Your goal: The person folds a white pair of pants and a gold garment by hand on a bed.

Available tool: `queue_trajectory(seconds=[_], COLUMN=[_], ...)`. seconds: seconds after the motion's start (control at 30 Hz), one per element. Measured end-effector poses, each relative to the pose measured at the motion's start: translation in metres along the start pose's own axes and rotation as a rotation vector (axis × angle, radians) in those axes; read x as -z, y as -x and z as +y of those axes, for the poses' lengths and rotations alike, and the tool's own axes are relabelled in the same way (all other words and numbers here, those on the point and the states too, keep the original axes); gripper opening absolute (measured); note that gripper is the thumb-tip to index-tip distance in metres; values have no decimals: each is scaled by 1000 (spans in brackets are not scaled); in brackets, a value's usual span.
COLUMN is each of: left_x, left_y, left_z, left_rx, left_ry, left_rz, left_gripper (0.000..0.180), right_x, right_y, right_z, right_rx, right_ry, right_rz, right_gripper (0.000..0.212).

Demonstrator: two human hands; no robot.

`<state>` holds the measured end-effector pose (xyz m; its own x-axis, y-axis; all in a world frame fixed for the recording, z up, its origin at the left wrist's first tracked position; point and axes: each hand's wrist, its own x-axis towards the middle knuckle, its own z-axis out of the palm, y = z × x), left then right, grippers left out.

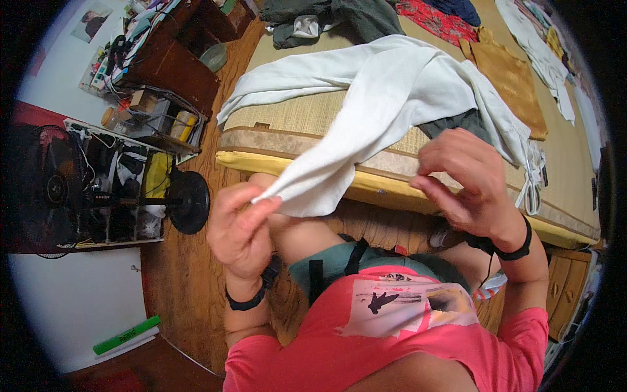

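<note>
A pair of white trousers (pixel 385 91) with a drawstring (pixel 534 179) lies across the woven mat of the bed. One leg stretches to the far left of the mat; the other hangs over the near edge toward me. My left hand (pixel 241 225) pinches the end of this nearer leg between thumb and fingers. Above the bed's front edge, my right hand (pixel 464 183) is raised with its fingers curled and the thumb a little apart, and no cloth shows in it. Part of a dark garment (pixel 467 123) peeks out from under the trousers near that hand.
Dark clothes (pixel 326 23), a red patterned cloth (pixel 437 19) and a mustard garment (pixel 506 81) lie farther back on the bed (pixel 287 121). To the left stand a black fan (pixel 189 201), a cluttered shelf (pixel 124 183) and a brown desk (pixel 173 65).
</note>
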<state>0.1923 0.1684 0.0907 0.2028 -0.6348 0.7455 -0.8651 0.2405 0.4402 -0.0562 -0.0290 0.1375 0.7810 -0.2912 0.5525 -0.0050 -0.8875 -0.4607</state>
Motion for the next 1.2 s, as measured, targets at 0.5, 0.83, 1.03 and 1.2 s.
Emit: queue_trajectory(seconds=[0.5,0.83,1.03,1.2], left_x=[-45,-90,-111,-114], left_y=[16,47,68,55], left_z=[14,-11,-24,-16], left_rx=[282,550,573,608], left_ry=[249,323,322,536], left_rz=[-7,-119,-120,-72], left_gripper=[32,32,28,27], right_x=[-91,-79,-21,42], right_y=[-35,-47,-49,-20], right_z=[2,4,31,59], right_rx=[-146,-356,-317,-395], right_ry=[-570,-498,-651,-675], right_rz=[-248,-133,163,328], right_gripper=[30,14,13,17])
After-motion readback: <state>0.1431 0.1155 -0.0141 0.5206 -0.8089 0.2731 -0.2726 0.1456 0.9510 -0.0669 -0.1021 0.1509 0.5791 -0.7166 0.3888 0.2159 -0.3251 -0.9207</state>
